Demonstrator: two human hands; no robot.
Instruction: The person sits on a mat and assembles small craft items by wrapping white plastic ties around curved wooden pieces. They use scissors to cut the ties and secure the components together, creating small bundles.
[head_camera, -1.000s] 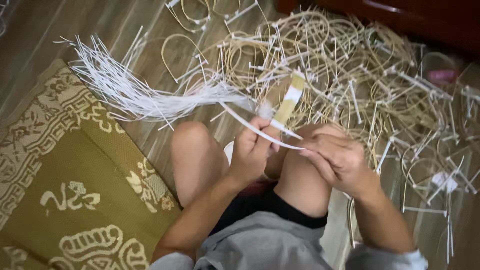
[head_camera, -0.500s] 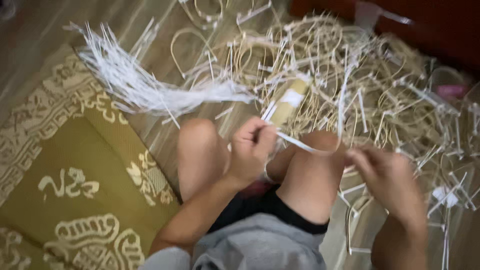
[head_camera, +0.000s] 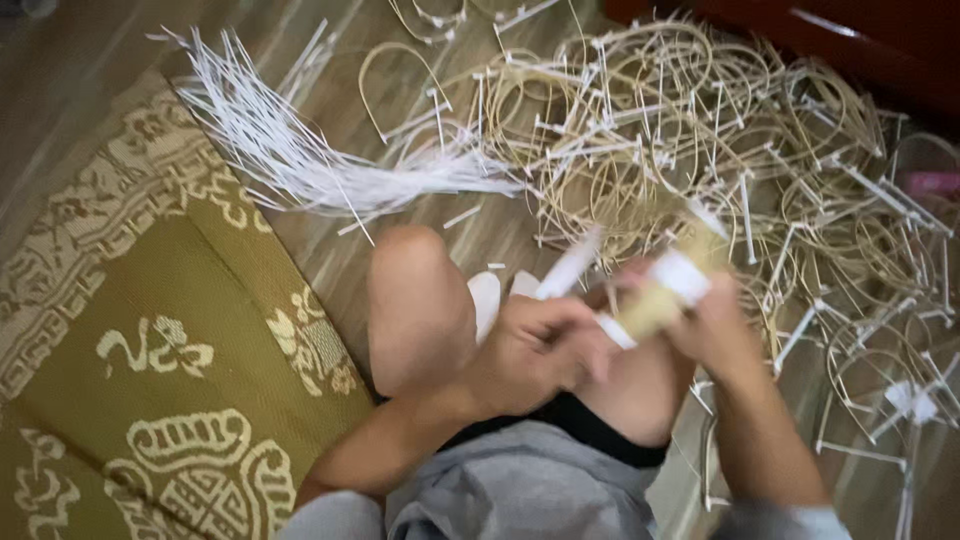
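- Floor (head_camera: 90, 70): grey-brown wood-grain planks, visible across the upper part of the frame.
- Mat (head_camera: 150, 350): olive-green woven mat with cream ornamental border and motifs, covering the lower left of the frame.
- Dark red-brown furniture edge (head_camera: 850, 40): runs along the upper right corner.
- Pile of cane hoops (head_camera: 700, 160): tan loops bound with white ties, spread over the floor from upper centre to the right edge.
- Bundle of white strips (head_camera: 300, 160): fanned out on the floor at upper left, its gathered end pointing toward the hoop pile.
- Person: seated on the floor, bare knees raised at centre frame.
- Left hand (head_camera: 535, 350): clenched around a white strip (head_camera: 570, 268) at centre frame, above the knees.
- Right hand (head_camera: 715, 325): grasping a tan cane bundle (head_camera: 665, 290) wrapped with white bands, just right of centre; motion blur obscures the finger detail.
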